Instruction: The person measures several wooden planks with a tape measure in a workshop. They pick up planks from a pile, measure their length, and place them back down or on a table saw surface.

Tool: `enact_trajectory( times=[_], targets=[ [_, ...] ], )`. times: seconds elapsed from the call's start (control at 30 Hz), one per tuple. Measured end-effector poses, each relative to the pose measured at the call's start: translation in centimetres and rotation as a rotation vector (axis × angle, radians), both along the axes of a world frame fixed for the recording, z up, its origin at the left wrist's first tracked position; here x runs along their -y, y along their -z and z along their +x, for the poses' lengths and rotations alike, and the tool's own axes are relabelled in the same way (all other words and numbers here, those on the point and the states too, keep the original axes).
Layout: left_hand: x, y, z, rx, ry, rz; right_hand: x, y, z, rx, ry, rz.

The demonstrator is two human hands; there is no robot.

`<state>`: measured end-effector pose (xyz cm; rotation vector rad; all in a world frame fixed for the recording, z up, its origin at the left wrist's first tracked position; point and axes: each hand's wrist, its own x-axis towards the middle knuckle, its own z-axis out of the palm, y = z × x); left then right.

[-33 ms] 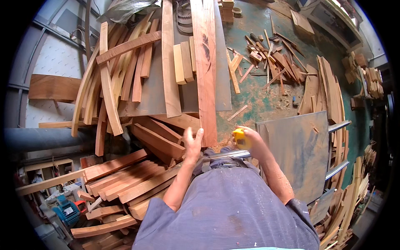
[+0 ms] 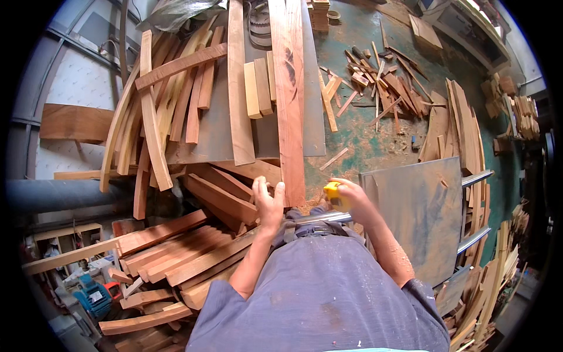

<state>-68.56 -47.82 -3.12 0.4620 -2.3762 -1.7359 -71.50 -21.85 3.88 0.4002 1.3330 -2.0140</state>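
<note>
My left hand [image 2: 269,206] is raised beside the near end of a long reddish board [image 2: 291,129], its thumb and fingers apart and nothing in it. Whether the thumb touches the board's edge I cannot tell. To the right of that end, my right hand [image 2: 353,198] grips a yellow tape measure [image 2: 332,191]. No drawn-out blade can be made out. The board lies lengthwise on a grey metal table [image 2: 265,138] and overhangs its near edge. Left of it lies a paler, slightly curved plank [image 2: 240,111], with several short yellowish blocks [image 2: 252,91] between the two.
Curved wood strips [image 2: 153,111] pile up on the table's left. Stacked reddish boards [image 2: 182,249] sit at my left, near a blue motor [image 2: 94,296]. A metal plate table [image 2: 416,217] with rails stands at my right. Offcuts [image 2: 387,82] litter the green floor.
My right hand and the tape measure have shifted slightly to the left. My left hand has tilted a little to the left, its fingers a bit farther apart.
</note>
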Motion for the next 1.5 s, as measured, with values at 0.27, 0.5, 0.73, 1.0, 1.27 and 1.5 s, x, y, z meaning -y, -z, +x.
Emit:
enact_trajectory(
  times=[0.27,0.5,0.73,1.0,1.27,1.5],
  targets=[
    [-0.8,-10.7,-2.0,0.452,0.591,0.623,3.0,-5.7,-2.3,-0.668,-0.531,0.458],
    [2.8,-9.1,-5.2,0.224,0.252,0.672,-0.1,-6.7,-5.1,-0.702,-0.690,0.645],
    [4.5,-5.5,-7.1,0.259,0.376,-0.305,-7.1,-2.0,-18.5,-1.023,-0.353,1.022],
    [-2.8,-4.4,-5.5,0.335,0.225,-0.379,-7.0,-1.2,-27.5,-0.980,-0.532,1.141],
    [-2.9,-3.2,-5.7,0.374,0.201,-0.352,-7.8,1.3,-30.8,-0.978,-0.579,1.075],
    [-3.2,-4.0,-6.1,0.416,0.189,-0.336,-8.1,2.1,-33.0,-1.047,-0.565,1.131]
  ],
)
